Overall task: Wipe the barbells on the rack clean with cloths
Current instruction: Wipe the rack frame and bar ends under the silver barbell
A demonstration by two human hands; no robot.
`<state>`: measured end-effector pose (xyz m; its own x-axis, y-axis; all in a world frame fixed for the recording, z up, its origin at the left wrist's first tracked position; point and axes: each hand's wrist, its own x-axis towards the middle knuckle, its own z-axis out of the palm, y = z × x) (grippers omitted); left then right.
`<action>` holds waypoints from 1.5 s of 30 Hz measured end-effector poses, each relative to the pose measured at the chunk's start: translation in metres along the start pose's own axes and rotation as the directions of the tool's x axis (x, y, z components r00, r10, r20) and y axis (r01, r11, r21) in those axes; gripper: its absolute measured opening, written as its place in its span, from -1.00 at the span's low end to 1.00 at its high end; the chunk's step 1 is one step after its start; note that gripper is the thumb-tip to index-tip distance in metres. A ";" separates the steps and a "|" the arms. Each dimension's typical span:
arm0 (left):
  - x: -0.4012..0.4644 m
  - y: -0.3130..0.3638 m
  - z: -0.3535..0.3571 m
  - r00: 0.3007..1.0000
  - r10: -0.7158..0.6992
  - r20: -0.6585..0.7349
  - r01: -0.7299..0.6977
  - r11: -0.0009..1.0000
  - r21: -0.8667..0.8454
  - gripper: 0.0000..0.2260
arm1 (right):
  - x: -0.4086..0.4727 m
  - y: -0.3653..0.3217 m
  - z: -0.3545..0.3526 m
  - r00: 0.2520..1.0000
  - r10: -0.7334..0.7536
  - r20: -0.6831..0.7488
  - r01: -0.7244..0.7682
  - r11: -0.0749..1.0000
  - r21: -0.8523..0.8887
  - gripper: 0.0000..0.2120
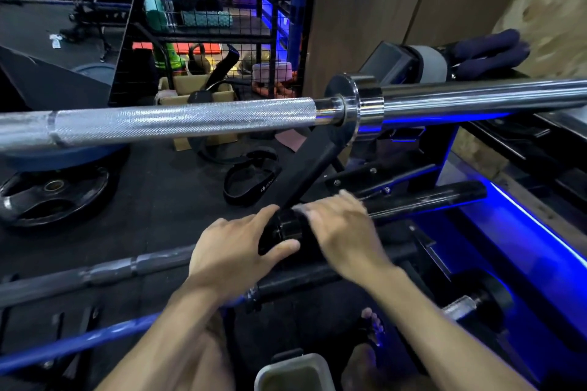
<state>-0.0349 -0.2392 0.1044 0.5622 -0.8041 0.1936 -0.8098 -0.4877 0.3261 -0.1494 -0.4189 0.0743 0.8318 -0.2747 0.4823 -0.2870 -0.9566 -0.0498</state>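
where both hands meet, black barbell (422,200) collar under left hand (235,251), right hand (343,232)

Chrome barbell (190,120) runs level across your view, knurled grip left, smooth sleeve right. Below it, black barbell (422,200) slants on the rack (444,149); a blue bar (79,343) lies lowest.
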 end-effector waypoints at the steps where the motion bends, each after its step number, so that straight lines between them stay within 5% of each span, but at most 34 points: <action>1: 0.000 0.001 -0.001 1.000 0.006 -0.007 -0.006 1.000 -0.001 -0.31 | 0.000 -0.012 -0.001 1.000 -0.027 -0.006 0.028 0.995 0.099 -0.66; 4: -0.001 -0.001 -0.001 1.000 0.000 -0.021 0.000 1.000 -0.002 -0.27 | 0.000 0.012 -0.005 0.989 -0.129 0.067 0.130 0.991 -0.016 -0.78; 6: -0.002 -0.001 -0.001 1.000 -0.011 0.000 0.011 1.000 0.007 -0.24 | 0.002 0.053 -0.014 0.993 0.042 0.107 -0.019 0.977 -0.213 -0.89; 9: 0.001 0.001 -0.001 0.999 -0.039 0.019 0.037 0.997 0.061 -0.17 | 0.003 0.059 -0.021 0.962 0.268 0.042 -0.255 0.946 -0.200 -0.71; 12: 0.003 0.001 0.004 0.999 -0.033 0.008 0.032 0.992 0.125 -0.05 | -0.004 -0.007 -0.010 0.989 0.124 0.080 -0.131 0.988 0.081 -0.53; 14: 0.001 -0.002 0.005 1.000 0.002 -0.023 -0.001 0.997 0.073 -0.14 | -0.012 -0.017 -0.015 0.989 -0.039 0.144 0.010 0.981 0.192 -0.53; 16: -0.001 -0.005 0.004 1.000 0.005 -0.014 -0.004 1.000 0.021 -0.21 | -0.015 0.021 -0.016 0.979 -0.138 0.153 0.140 0.990 -0.003 -0.64; 18: -0.002 -0.006 0.003 1.000 -0.001 0.014 0.000 1.000 0.006 -0.19 | -0.010 0.067 -0.016 0.993 0.055 0.106 -0.029 0.972 -0.235 -0.88; 20: -0.001 -0.006 0.002 1.000 -0.013 0.016 0.014 1.000 -0.013 -0.17 | -0.002 0.077 -0.019 0.986 0.168 0.024 -0.156 0.955 -0.252 -0.80; 23: -0.001 -0.002 -0.002 0.999 -0.029 0.024 0.029 0.999 -0.023 -0.19 | 0.006 0.027 -0.006 0.999 0.029 -0.037 -0.035 0.986 -0.163 -0.81; 27: -0.003 -0.001 -0.003 0.999 -0.034 0.022 0.033 0.998 0.051 -0.26 | -0.001 0.018 -0.001 0.971 -0.231 0.065 0.238 0.962 -0.136 -0.88; 33: 0.002 0.002 -0.001 0.994 -0.077 0.071 0.063 0.982 0.179 -0.02 | -0.003 0.087 -0.022 0.983 0.182 -0.006 -0.177 0.947 -0.269 -0.83; 36: 0.001 0.002 0.001 0.999 -0.032 0.041 0.028 0.995 0.096 -0.15 | -0.008 0.026 -0.007 0.993 0.113 -0.016 -0.114 0.982 -0.153 -0.92; 38: 0.000 0.001 0.000 0.999 -0.030 0.014 0.030 0.999 0.026 -0.29 | -0.010 0.000 -0.002 1.000 0.007 -0.011 -0.007 1.000 0.006 -0.76; 41: 0.000 -0.002 0.001 0.999 -0.034 0.000 0.034 0.999 0.001 -0.31 | -0.005 0.032 -0.006 0.994 -0.112 0.015 0.113 0.982 -0.149 -0.72; 45: 0.001 -0.003 0.000 0.996 -0.058 0.061 0.059 0.998 -0.004 -0.28 | 0.003 0.074 -0.013 0.978 0.209 0.015 -0.198 0.944 -0.262 -0.75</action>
<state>-0.0319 -0.2388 0.1042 0.5973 -0.7933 0.1179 -0.7746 -0.5326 0.3409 -0.1739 -0.4893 0.0832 0.7603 -0.4704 0.4479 -0.5605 -0.8237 0.0863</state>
